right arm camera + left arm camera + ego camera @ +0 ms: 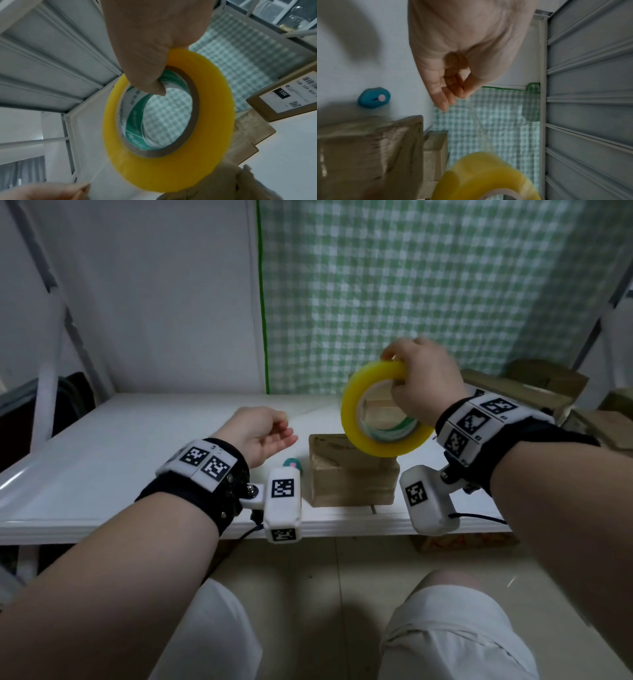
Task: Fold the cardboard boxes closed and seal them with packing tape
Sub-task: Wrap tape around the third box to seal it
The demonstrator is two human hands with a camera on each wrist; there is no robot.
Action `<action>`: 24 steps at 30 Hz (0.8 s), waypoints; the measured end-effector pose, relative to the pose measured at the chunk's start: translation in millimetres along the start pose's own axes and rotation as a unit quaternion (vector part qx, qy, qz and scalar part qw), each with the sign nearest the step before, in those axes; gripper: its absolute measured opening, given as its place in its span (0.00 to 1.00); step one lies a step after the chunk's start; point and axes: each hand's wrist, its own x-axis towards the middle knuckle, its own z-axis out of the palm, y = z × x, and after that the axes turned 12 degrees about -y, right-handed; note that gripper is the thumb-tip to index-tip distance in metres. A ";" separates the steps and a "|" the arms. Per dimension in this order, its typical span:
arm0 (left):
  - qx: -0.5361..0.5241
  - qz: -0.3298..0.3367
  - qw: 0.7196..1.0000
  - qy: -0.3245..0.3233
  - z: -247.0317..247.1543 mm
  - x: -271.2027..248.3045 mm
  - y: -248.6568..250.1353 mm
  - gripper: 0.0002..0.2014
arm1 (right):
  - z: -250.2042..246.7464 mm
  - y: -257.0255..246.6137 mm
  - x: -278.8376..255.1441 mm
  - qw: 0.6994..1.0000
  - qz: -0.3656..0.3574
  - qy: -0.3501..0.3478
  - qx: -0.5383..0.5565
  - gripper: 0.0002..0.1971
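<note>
A closed brown cardboard box (352,474) sits near the front edge of the white table (120,460). Above it, my right hand (411,371) grips a yellow roll of packing tape (380,412), thumb through the core (154,75). In the right wrist view the roll (171,121) hangs upright over the box (205,186). A thin clear strip of tape (479,125) runs from the roll (488,175) to my left hand (455,100), which pinches its free end. That left hand (287,429) hovers left of the box, above the table.
A small blue cutter (292,463) lies on the table left of the box. A smaller cardboard box (436,148) stands behind it. More cardboard (534,385) is piled at the right, one box bearing a white label (288,100). A green-checked curtain (411,285) hangs behind.
</note>
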 end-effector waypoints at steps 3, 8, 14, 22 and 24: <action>0.011 -0.005 1.000 0.004 -5.3 3.0 -11.2 0.06 | 6.8 -3.6 -0.6 0.999 -0.032 -0.013 0.025 0.25; 0.022 -0.020 1.000 0.002 -12.1 9.5 -28.1 0.09 | 19.4 -15.4 0.2 0.987 -0.099 -0.058 -0.115 0.28; 0.024 -0.041 0.999 0.003 -18.4 17.7 -47.1 0.11 | 29.9 -26.6 4.8 0.966 -0.135 -0.096 -0.201 0.28; 0.027 -0.019 0.999 0.024 -17.0 24.2 -66.9 0.12 | 32.0 -33.0 10.0 0.956 -0.149 -0.124 -0.221 0.30; 0.032 -0.010 0.999 0.031 -17.6 26.3 -70.0 0.12 | 32.1 -33.8 10.7 0.956 -0.149 -0.127 -0.220 0.30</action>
